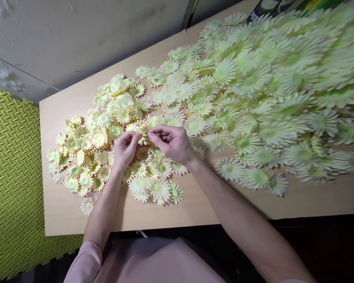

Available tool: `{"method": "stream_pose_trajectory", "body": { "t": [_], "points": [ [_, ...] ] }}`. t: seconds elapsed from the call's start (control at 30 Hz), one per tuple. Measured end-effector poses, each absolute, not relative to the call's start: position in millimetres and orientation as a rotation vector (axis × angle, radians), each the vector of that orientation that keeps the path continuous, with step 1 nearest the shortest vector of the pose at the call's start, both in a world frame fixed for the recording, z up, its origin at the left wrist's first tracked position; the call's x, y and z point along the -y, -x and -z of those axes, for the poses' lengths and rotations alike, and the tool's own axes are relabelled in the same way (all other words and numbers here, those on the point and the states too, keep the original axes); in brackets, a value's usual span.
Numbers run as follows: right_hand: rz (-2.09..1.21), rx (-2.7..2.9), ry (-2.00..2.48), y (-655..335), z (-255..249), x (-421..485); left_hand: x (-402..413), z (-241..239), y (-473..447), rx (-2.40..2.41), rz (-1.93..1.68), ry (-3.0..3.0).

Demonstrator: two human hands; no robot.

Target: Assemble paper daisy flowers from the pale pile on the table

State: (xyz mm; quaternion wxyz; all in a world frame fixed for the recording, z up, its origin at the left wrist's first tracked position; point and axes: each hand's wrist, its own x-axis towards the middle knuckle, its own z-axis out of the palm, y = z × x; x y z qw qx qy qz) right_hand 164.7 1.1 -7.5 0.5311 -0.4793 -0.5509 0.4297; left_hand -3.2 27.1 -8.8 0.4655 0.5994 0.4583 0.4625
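Observation:
Between my two hands is a pale yellow artificial flower head (142, 135), held just above the pile. My left hand (126, 148) pinches its left side between thumb and fingertips. On the opposite side, the thumb and forefinger of my right hand (172, 143) are closed on its petals. Smaller flower heads (84, 143) lie heaped to the left of my hands, some with pink petal tips. Just below my hands rests a group of larger flower heads (160, 190). Part of the held flower is hidden by my fingertips.
A wooden table (194, 210) carries a wide spread of pale green-yellow flower heads (265, 157) to the right, blurred toward the edge. A grey wall (106, 35) stands behind. Green textured foam matting (14, 177) borders the left side. A dark printed package (271, 8) lies at the back right.

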Motion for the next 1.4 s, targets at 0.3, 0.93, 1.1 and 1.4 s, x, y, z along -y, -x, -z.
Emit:
{"method": "stream_pose_trajectory", "body": {
  "t": [0.3, 0.93, 1.1, 1.4],
  "points": [
    [-1.042, 1.312, 1.138, -165.9, 7.1, -1.4, -28.1, 10.1, 3.6, -1.116, -1.13, -1.486],
    [-0.988, 1.38, 1.14, -165.3, 5.4, -1.3, -26.9, 7.1, 2.0, -1.134, -1.118, -1.466],
    [-0.905, 1.346, 1.2, -165.4, 6.8, -3.1, -26.0, 9.2, 1.6, -1.128, -1.109, -1.461],
    [-0.644, 0.619, 1.182, -202.7, 18.5, -25.9, -27.7, 10.8, 3.1, -1.142, -1.145, -1.381]
  ]
}}
